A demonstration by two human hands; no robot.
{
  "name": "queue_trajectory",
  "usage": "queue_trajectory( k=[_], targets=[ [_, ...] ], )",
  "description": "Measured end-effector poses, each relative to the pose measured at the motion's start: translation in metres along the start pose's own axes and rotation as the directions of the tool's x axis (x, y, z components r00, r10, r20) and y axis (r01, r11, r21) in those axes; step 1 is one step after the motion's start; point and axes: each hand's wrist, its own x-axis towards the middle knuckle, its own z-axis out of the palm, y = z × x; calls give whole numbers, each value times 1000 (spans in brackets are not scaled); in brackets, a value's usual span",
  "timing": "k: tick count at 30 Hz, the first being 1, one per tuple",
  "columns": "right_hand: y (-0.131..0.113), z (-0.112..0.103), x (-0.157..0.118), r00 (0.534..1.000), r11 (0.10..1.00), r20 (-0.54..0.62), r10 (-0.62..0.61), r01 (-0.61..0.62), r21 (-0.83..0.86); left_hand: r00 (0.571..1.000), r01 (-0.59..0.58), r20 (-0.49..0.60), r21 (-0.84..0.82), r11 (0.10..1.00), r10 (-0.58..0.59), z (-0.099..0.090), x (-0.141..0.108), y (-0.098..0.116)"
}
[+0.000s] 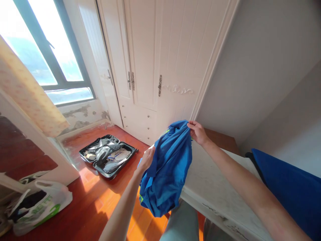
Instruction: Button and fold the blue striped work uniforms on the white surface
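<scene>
- Here we are in a sunlit room, and the blue garment (169,170) hangs bunched in mid-view, flashes of bright green at its edges, just left of the white tabletop.
- Right hand (197,132): thumb and fingertips pinched together on the garment's top right corner, a firm hold up there!
- Left hand (147,159): fingers nearly straight and close together against the garment's left edge; the thumb is hidden, so I can't tell whether it grips.
- That white tabletop (213,180) runs along the right, pale and smooth, its near edge marked with dark, worn-looking patches.
- Far right, a large blue panel (286,184) leans into the scene, a plain grey wall (255,80) behind.
- Straight ahead, a cream wardrobe (180,47) towers over everything, doors shut, ornate dark handles, small drawers low on its left part.
- Down on the glossy reddish floor (87,214), bright sun patches, and a black suitcase (108,176) lies open, packed with clothes and bags.
- Near left, a white plastic bag (56,199) with green print slumps on the floor.
- Far left, a bright window (66,50), a yellowish curtain (27,90), and below the sill, wall paint peeling in patches.
</scene>
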Motion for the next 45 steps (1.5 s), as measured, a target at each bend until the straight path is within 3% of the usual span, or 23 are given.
queue_trajectory(
  k=[4,7,11,15,18,21,22,24,26,29,32,34,37,39,41,43,45],
  targets=[
    [-12,-26,-16,980,946,-177,-89,139,292,1000,1,28,97,995,-3,4,1,-4],
    [-7,-44,-40,963,862,-267,25,115,494,997,77,-14,142,987,-75,9,3,-9],
    [-13,-78,-82,949,875,-302,91,68,479,987,163,-41,156,974,-158,11,15,-17],
    [-27,-112,-132,961,943,-270,63,31,331,986,166,-8,140,976,-166,15,32,-20],
    [-16,-128,-166,943,990,-305,133,-116,74,991,104,72,145,984,-116,23,37,-17],
    [13,-138,-190,864,886,-440,246,-384,-259,980,4,194,179,984,-40,35,35,-6],
    [22,-140,-196,842,833,-480,245,-436,-340,971,-30,237,189,982,-16,41,32,0],
    [35,-139,-203,853,774,-488,183,-431,-463,953,-90,303,206,974,24,53,22,12],
    [38,-130,-205,907,770,-401,126,-345,-537,940,-132,336,229,964,49,69,10,25],
    [32,-101,-198,967,789,-205,149,-241,-565,943,-143,332,324,935,29,93,-7,41],
    [30,-65,-182,985,771,-48,163,-157,-616,946,-31,311,381,924,-96,112,-11,50],
    [36,-43,-170,980,678,-57,191,-173,-714,927,82,324,316,945,-188,116,-5,50],
    [47,-23,-152,951,486,-191,242,-289,-825,904,178,358,183,967,-234,110,10,44],
    [46,-22,-142,946,467,-212,244,-306,-829,896,216,376,92,972,-235,101,21,37],
    [34,-31,-134,958,535,-186,218,-277,-798,894,260,379,-8,965,-238,90,30,29],
    [11,-49,-129,969,607,-188,161,-248,-755,911,291,334,-98,952,-244,81,39,19],
    [-21,-77,-124,966,665,-240,91,-238,-708,943,294,215,-187,937,-253,73,48,9]
  ],
)
